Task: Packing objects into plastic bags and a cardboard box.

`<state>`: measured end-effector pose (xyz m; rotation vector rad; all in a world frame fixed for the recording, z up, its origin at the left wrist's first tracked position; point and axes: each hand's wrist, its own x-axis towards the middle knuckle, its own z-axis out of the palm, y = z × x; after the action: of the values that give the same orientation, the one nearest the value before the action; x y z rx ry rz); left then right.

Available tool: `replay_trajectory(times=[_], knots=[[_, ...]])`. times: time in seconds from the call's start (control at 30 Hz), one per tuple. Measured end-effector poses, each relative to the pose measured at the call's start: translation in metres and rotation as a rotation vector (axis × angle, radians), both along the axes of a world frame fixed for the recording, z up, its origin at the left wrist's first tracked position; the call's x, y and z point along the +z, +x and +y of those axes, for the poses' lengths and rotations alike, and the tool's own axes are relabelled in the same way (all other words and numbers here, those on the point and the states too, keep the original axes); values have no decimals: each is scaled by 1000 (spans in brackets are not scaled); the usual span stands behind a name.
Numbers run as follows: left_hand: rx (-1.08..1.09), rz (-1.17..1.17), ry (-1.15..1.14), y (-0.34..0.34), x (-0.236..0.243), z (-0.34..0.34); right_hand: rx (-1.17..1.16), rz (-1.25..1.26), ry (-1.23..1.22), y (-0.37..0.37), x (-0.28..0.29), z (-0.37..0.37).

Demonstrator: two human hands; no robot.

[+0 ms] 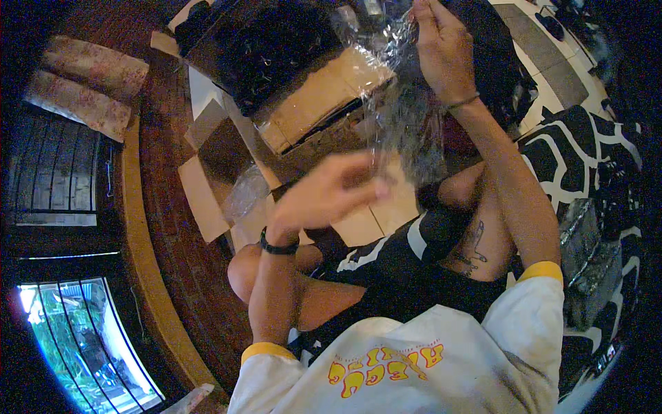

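Cardboard box [324, 96]: open in front of my knees on the brick floor [172, 228], flaps spread out; its far half is filled with dark, tangled stuff I cannot make out.
Clear plastic wrap [403, 117]: stretched over the box's near right corner, between my hands.
My right hand [441, 48]: raised, fingers pinched shut on the wrap's top edge.
My left hand [331, 193]: blurred, fingers loosely curled at the wrap's lower edge; grip unclear.
Second plastic bag [245, 193]: crumpled beside the left flap.
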<state>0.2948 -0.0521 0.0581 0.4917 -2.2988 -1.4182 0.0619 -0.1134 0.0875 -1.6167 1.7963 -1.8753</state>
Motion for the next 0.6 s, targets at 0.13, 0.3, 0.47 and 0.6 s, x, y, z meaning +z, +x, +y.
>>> replay_trajectory(times=[0.13,0.3,0.47,0.6], knots=[[585,350,668,4,-5,-26,95,6,6,34,-11,5],[700,435,548,8,-9,-33,215,-30,114,56,-18,12],[718,334,474,22,-1,-33,302,-55,127,54,-19,14],[699,375,475,18,0,-31,336,-83,178,56,-26,17]])
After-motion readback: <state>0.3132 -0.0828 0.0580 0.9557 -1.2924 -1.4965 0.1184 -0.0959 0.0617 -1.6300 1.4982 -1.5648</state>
